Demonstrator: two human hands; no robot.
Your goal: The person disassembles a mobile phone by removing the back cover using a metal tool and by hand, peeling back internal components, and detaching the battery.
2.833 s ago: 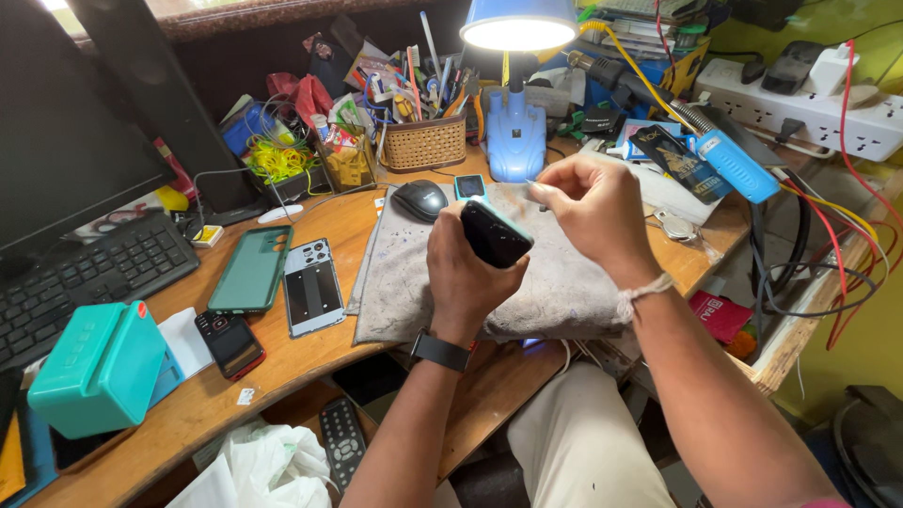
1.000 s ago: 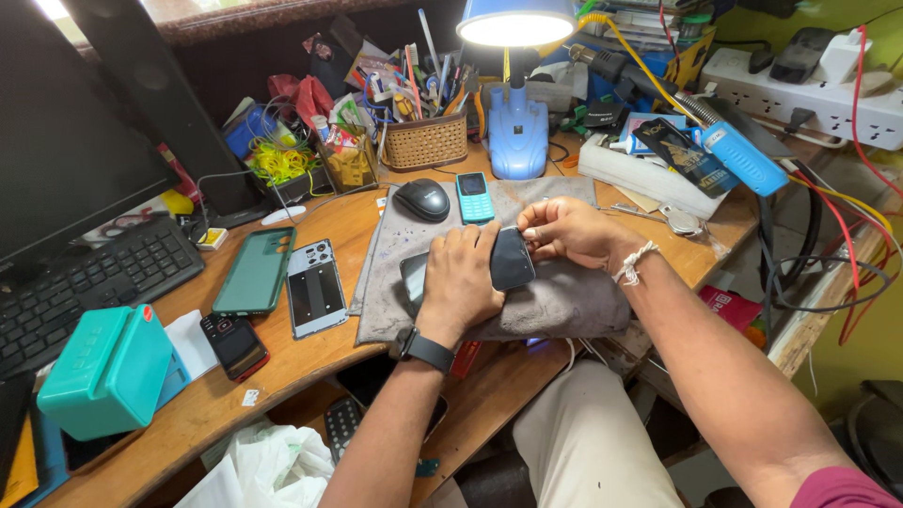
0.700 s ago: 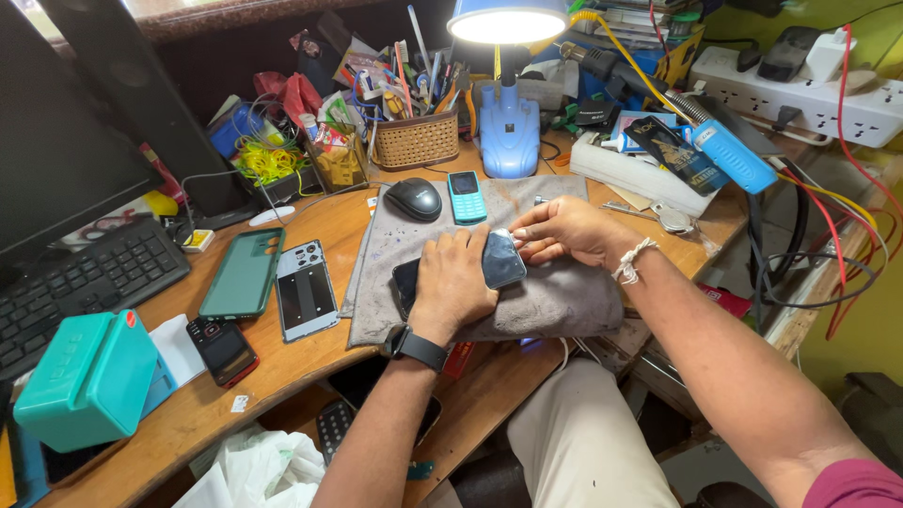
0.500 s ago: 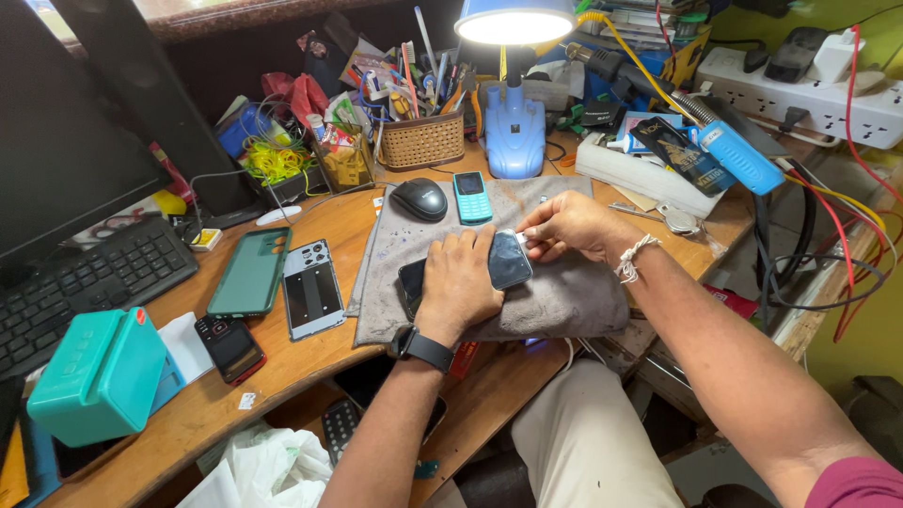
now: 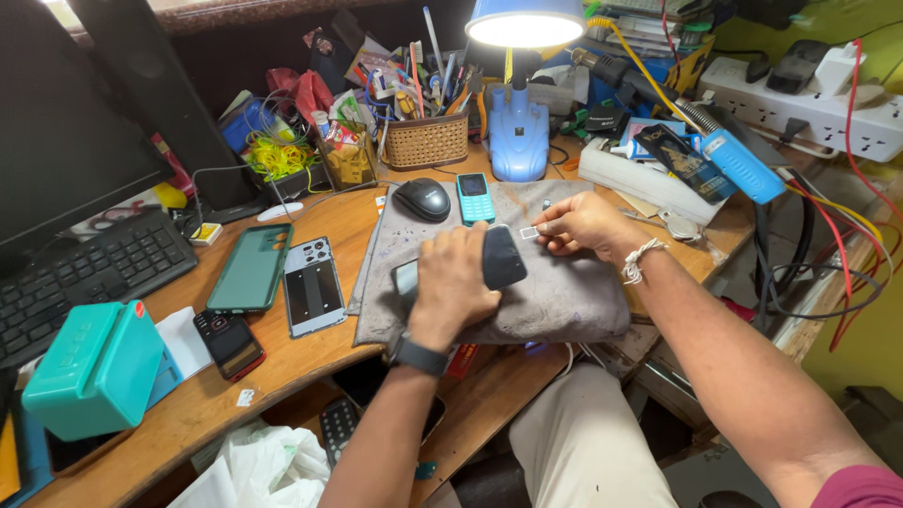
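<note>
Left hand: lying at the centre of the frame, fingers wrapping around a dark smartphone and pressing it down on the grey cloth.
Right hand: sitting just right of the phone, fingertips pinching a small silvery tray that is resting close to the phone's upper edge.
Dark smartphone: lying tilted on the cloth, mid-frame, partly hiding under the left hand.
Grey cloth: spreading over the wooden tabletop, centre of the frame.
Above the hands: a small teal keypad phone and a black mouse are lying on the cloth's upper edge; a blue desk lamp is shining behind them.
Left of the cloth: a green phone case and a silver phone back are lying side by side.
Lower left: a teal box is standing near a keyboard.
</note>
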